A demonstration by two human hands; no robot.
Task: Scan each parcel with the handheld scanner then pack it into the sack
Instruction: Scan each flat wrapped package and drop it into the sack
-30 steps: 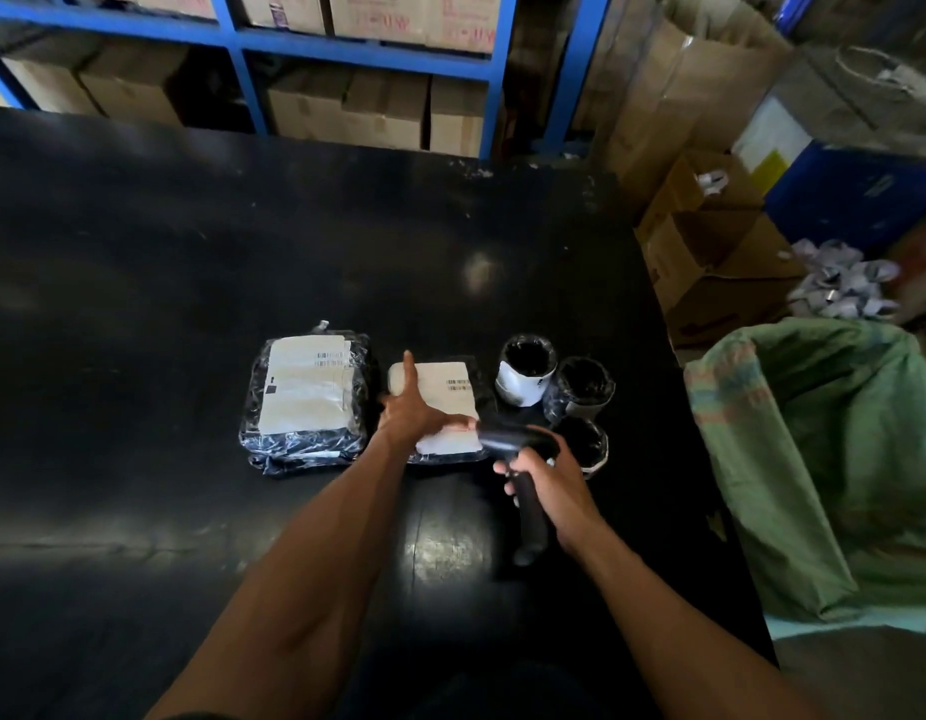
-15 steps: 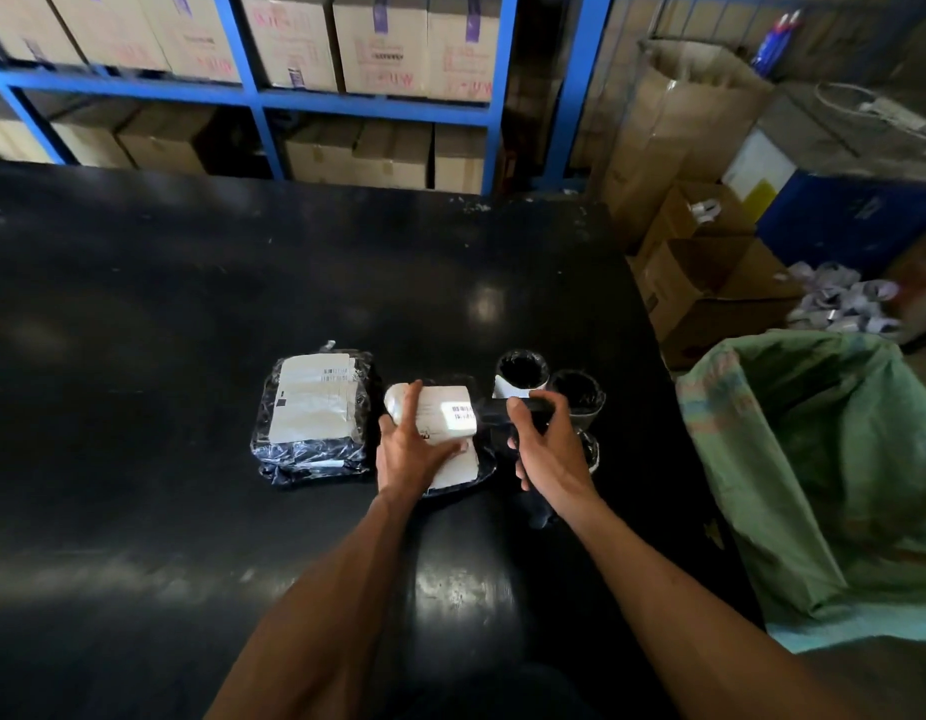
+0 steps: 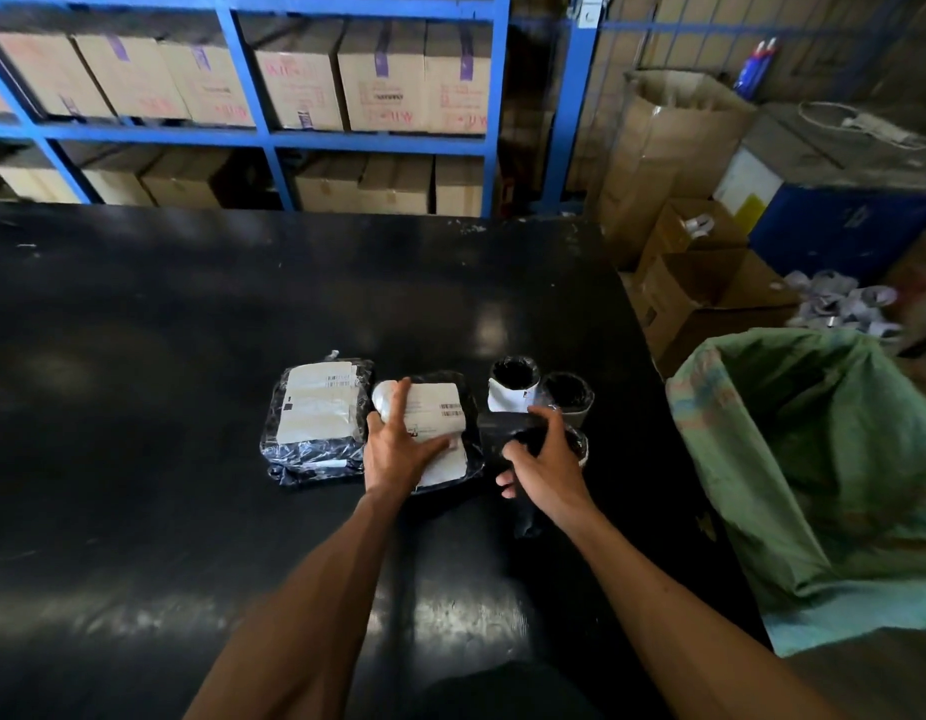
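Note:
Two flat parcels in black plastic with white labels lie side by side on the black table (image 3: 190, 356). My left hand (image 3: 398, 449) rests on the right-hand parcel (image 3: 440, 407), fingers spread over its label. The left-hand parcel (image 3: 317, 413) lies untouched beside it. My right hand (image 3: 541, 459) grips the black handheld scanner (image 3: 502, 426), whose head points at the label under my left hand. Three small round parcels (image 3: 512, 387) in black wrap stand behind the scanner. The open green sack (image 3: 814, 459) hangs at the table's right edge.
Blue shelving (image 3: 263, 140) with cardboard boxes runs along the far side of the table. Open cardboard boxes (image 3: 710, 293) and crumpled paper sit on the floor to the right, behind the sack. A blue bin (image 3: 840, 226) stands at the far right.
The scanner's bright light on the label has gone out. My left hand has slid further onto the parcel's label. My right hand with the scanner stays beside the parcel.

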